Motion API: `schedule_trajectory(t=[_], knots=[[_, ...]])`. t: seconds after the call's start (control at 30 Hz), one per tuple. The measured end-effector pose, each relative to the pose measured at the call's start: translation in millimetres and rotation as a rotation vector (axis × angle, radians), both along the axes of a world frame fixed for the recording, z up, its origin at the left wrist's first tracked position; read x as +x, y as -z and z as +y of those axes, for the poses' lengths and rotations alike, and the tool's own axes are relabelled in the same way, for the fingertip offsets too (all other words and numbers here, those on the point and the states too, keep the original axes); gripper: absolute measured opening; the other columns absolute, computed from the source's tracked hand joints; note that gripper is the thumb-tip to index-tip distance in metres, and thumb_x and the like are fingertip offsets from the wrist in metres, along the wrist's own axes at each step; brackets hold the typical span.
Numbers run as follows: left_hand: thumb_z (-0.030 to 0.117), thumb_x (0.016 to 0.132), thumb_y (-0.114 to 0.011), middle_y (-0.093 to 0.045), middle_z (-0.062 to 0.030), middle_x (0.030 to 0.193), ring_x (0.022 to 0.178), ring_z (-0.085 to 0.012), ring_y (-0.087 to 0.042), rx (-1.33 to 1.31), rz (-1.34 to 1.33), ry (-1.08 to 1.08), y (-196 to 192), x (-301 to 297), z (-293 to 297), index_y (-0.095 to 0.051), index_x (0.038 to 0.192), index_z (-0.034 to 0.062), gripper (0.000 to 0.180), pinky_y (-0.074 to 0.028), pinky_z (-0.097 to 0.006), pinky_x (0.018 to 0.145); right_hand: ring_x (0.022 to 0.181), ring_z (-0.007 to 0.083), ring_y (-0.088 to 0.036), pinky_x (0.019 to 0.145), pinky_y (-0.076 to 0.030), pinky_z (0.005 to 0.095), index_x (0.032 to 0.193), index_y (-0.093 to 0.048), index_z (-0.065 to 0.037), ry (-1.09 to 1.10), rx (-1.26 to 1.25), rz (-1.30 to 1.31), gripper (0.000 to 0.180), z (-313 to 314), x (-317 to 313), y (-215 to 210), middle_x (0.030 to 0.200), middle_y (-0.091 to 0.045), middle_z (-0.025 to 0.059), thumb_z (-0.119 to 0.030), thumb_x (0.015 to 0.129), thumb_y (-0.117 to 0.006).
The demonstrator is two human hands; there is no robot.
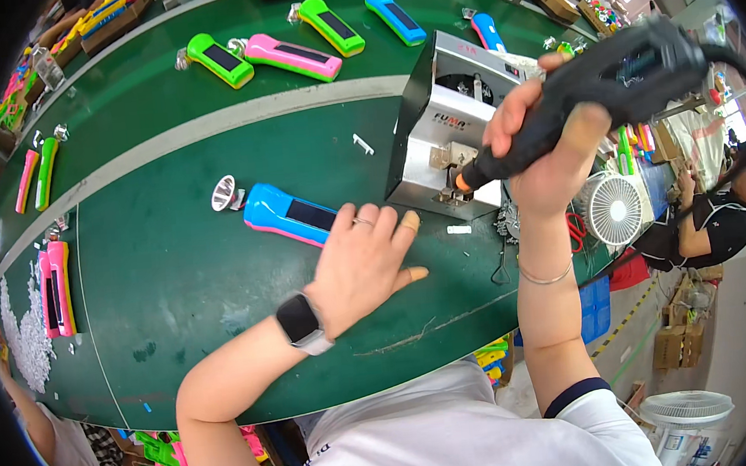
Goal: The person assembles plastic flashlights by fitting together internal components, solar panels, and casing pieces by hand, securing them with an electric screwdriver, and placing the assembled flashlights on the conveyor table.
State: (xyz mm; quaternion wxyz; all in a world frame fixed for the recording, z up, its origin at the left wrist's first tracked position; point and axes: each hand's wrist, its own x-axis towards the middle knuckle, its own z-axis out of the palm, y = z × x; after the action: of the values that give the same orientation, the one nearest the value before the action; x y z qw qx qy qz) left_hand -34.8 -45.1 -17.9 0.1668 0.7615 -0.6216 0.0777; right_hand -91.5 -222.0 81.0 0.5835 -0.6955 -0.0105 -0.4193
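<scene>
My right hand (550, 144) grips a black electric screwdriver (624, 77), thumb and fingers wrapped round its body. The driver's orange-tipped nose (464, 181) is at the front of a silver and black screw feeder (450, 126); whether it touches a screw there I cannot see. On the green table, my left hand (365, 264) is closed over the near end of a blue and pink flashlight (288, 213) with a dark panel on top. That end is hidden under my fingers. A shiny reflector (223, 193) lies beside the flashlight's wide head.
Several colourful flashlights, including a pink and green one (293, 57), lie beyond a pale curved strip (207, 128). White small parts (26, 335) are heaped at the left edge. Right of the feeder are red scissors (576, 231) and a white fan (611, 208). A co-worker (718, 223) sits far right.
</scene>
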Motion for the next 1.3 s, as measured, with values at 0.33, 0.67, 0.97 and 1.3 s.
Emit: schedule_trajectory(t=[0.33,0.67,0.97,1.3], knots=[[0.032,0.066,-0.074,-0.058,-0.0036,0.097,0.09,-0.0215,-0.053,0.067,0.223,-0.049,-18,24,41,-0.063,0.101,0.0082,0.044,-0.042,-0.034,0.074,0.049,0.0158,-0.046,0.049,-0.042,0.0322,0.132,-0.036,-0.008,-0.501,0.317,-0.217,0.093,26,-15,25,0.07,-0.048,0.0055,-0.079,0.073,-0.047],[0.032,0.069,-0.073,-0.057,-0.0034,0.091,0.088,-0.0211,-0.053,0.062,0.29,-0.025,-15,30,38,-0.063,0.102,0.0089,0.042,-0.041,-0.033,0.073,0.049,0.018,-0.051,0.049,-0.045,0.0326,0.125,-0.036,-0.01,-0.479,0.276,-0.122,0.092,47,3,51,0.069,-0.051,0.007,-0.08,0.068,-0.051],[0.029,0.068,-0.073,-0.057,-0.0038,0.091,0.089,-0.0217,-0.053,0.1,0.296,-0.014,-16,29,38,-0.061,0.103,0.0085,0.042,-0.042,-0.034,0.074,0.053,0.0197,-0.052,0.053,-0.044,0.034,0.119,-0.043,-0.009,-0.565,0.174,0.137,0.085,44,3,52,0.072,-0.053,0.0094,-0.068,0.065,-0.069],[0.028,0.069,-0.073,-0.058,-0.0053,0.093,0.084,-0.0214,-0.055,0.144,0.09,-0.152,-23,33,39,-0.058,0.111,0.0067,0.05,-0.043,-0.033,0.075,0.054,0.0189,-0.051,0.053,-0.045,0.0346,0.124,-0.04,-0.008,-0.306,0.015,-0.242,0.08,-8,-22,6,0.074,-0.053,0.01,-0.073,0.077,-0.048]])
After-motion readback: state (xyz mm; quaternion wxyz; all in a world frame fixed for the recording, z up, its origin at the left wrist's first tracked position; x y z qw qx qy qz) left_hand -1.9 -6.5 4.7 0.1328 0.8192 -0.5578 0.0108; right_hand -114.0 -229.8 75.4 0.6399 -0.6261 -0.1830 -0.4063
